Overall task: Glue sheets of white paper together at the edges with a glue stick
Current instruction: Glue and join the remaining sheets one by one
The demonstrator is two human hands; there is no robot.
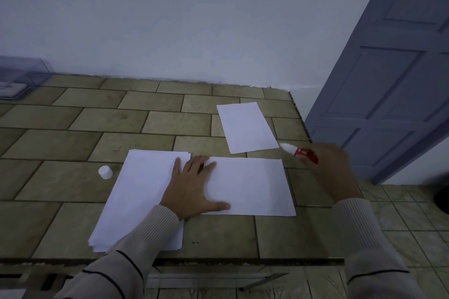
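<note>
A single white sheet (250, 187) lies flat near the table's front, lengthwise left to right. My left hand (192, 184) presses flat on its left end, fingers spread. Under my left wrist sits a stack of white paper (138, 192). My right hand (328, 165) grips a red glue stick (300, 152) with its white tip uncapped, pointing left, just above the sheet's far right corner. Another white sheet (246, 126) lies further back. The white cap (105, 172) stands on the table left of the stack.
The table (97, 116) has a tiled top and ends at the right by a grey-blue door (388, 75). A clear plastic box (19, 77) stands at the back left against the wall. Tiled floor shows at the lower right.
</note>
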